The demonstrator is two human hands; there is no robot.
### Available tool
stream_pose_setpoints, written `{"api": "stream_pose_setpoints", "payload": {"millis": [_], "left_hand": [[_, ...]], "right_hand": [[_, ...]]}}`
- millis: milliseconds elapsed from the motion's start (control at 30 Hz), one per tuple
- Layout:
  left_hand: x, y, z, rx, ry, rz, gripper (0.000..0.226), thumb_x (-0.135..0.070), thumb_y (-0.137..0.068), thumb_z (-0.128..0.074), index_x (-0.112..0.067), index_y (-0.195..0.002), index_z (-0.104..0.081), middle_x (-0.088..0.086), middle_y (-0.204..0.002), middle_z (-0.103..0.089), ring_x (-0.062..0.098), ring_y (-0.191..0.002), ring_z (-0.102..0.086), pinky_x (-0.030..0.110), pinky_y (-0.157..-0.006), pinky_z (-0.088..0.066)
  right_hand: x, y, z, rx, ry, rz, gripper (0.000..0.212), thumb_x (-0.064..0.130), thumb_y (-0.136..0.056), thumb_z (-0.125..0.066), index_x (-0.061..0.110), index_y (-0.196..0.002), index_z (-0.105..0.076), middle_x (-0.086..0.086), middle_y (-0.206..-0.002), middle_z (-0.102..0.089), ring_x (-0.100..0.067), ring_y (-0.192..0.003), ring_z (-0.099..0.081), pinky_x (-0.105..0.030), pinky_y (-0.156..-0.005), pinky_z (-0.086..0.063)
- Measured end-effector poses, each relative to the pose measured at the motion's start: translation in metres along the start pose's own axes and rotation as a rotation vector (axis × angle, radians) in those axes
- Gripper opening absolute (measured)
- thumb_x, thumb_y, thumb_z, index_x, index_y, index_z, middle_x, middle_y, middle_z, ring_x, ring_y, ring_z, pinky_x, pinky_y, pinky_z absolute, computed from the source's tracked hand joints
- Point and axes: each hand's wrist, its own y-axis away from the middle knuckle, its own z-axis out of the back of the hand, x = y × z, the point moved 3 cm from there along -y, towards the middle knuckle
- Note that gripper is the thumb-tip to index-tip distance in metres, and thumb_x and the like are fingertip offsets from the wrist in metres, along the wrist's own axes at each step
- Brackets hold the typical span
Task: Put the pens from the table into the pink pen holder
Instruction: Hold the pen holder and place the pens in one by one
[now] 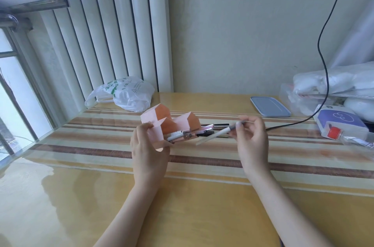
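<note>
Your left hand (148,145) grips the pink pen holder (162,123), tipped over the table (182,216) with several pens inside. Your right hand (252,139) pinches 1 white pen (217,134) beside it; next, aim its tip into the opening.

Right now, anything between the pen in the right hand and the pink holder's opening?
Nothing separate blocks it. The right hand pinches a white pen pointing toward the pink pen holder, which the left hand holds tipped. Pens already in the holder stick out of the opening and crowd the entry.
</note>
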Motion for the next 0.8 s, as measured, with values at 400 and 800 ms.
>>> {"api": "stream_pose_setpoints", "payload": {"millis": [400, 800], "left_hand": [[-0.009, 0.005, -0.005, 0.122, -0.078, -0.074, 0.055, 0.0, -0.066, -0.071, -0.014, -0.114, -0.046, 0.001, -0.116, -0.051, 0.022, -0.113, -0.042, 0.022, -0.078, -0.031], [-0.012, 0.008, -0.006, 0.184, 0.023, -0.049, 0.055, 0.0, -0.061, -0.071, -0.019, -0.103, -0.042, -0.012, -0.104, -0.045, 0.012, -0.099, -0.043, 0.015, -0.068, -0.027]], "right_hand": [[0.054, 0.034, 0.001, -0.242, -0.204, 0.282, 0.022, 0.004, -0.092, -0.054, 0.024, -0.097, -0.048, -0.001, -0.092, -0.064, -0.007, -0.085, -0.068, -0.038, -0.075, -0.058], [0.042, 0.053, -0.017, -0.013, -0.025, 0.436, 0.022, 0.003, -0.086, -0.063, 0.021, -0.082, -0.05, 0.0, -0.086, -0.069, -0.009, -0.084, -0.071, -0.025, -0.076, -0.058]]}}
